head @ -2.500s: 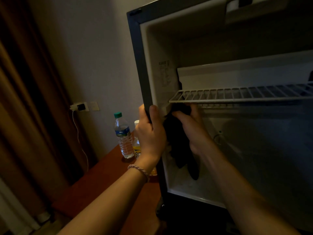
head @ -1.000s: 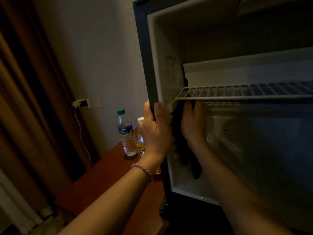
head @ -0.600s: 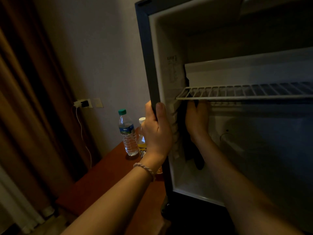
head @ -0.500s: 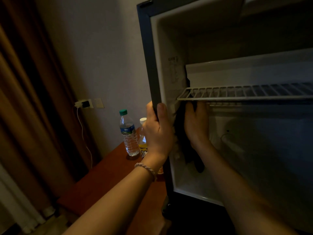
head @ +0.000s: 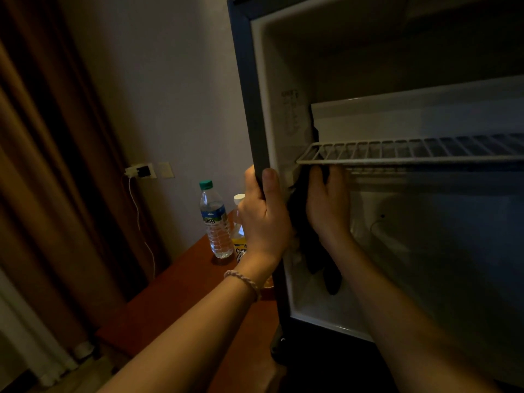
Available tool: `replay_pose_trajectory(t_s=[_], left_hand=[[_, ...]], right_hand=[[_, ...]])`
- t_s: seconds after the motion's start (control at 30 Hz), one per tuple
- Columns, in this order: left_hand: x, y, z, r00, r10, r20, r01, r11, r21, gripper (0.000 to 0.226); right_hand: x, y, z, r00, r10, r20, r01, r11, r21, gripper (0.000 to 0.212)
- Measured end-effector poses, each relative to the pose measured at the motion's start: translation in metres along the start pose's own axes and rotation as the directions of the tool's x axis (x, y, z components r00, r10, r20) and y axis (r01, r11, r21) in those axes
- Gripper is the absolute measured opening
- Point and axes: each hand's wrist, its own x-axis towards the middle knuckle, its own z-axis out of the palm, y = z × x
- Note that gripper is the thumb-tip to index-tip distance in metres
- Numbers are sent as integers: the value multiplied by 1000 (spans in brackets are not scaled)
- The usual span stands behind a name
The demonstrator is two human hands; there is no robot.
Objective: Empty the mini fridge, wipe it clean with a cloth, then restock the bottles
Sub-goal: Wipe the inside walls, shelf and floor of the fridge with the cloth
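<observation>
The mini fridge (head: 243, 89) stands open with no bottles visible inside it, a white wire shelf (head: 397, 153) across its middle. My left hand (head: 265, 219) grips the dark left edge of the fridge frame. Just under the shelf, my right hand (head: 326, 205) presses a dark cloth (head: 314, 256) against the inner left wall; the cloth's end hangs down below the hand. A clear water bottle with a green cap (head: 214, 219) and a white-capped bottle with yellow drink (head: 238, 222) stand on the red-brown table (head: 175, 302) left of the fridge.
A wall socket with a white charger and cable (head: 139, 171) sits on the wall behind the table. Brown curtains (head: 51, 165) hang along the left. The fridge's back wall and floor are dim.
My right hand has slid the cloth up the inner left wall to just beneath the shelf and flattened against it. The left hand keeps its grip on the frame.
</observation>
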Motion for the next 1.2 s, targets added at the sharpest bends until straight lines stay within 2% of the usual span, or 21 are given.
replay_pose_trajectory(t_s=[0.17, 0.47, 0.6, 0.7, 0.77, 0.93, 1.1, 1.2], left_hand=[[2, -3, -1, 1000, -6, 21, 7, 1000, -9, 18], [1, -4, -1, 999, -14, 33, 14, 1000, -14, 29], [2, -3, -1, 999, -5, 32, 6, 1000, -14, 40], [2, -2, -2, 999, -22, 42, 22, 1000, -14, 29], [2, -1, -3, 999, -24, 47, 25, 999, -26, 26], [2, 0, -3, 999, 11, 40, -10, 999, -39, 50], [2, -3, -3, 999, 23, 43, -21, 998, -56, 45], [2, -5, -2, 999, 10, 46, -7, 997, -72, 47]], right_hand=[[26, 12, 4, 998, 59, -15, -58, 998, 18, 45], [19, 6, 3, 997, 62, -39, -57, 991, 121, 39], [-2, -1, -1, 1000, -15, -14, 17, 993, 116, 31], [-17, -2, -4, 997, -76, 15, 74, 991, 113, 16], [-26, -1, -5, 986, -167, 0, 166, 980, 114, 13], [-30, 10, -7, 912, -402, -81, 409, 904, 125, 19], [-37, 19, -6, 927, -361, -103, 376, 892, 250, 34], [-39, 24, -6, 840, -527, -132, 543, 817, 195, 30]])
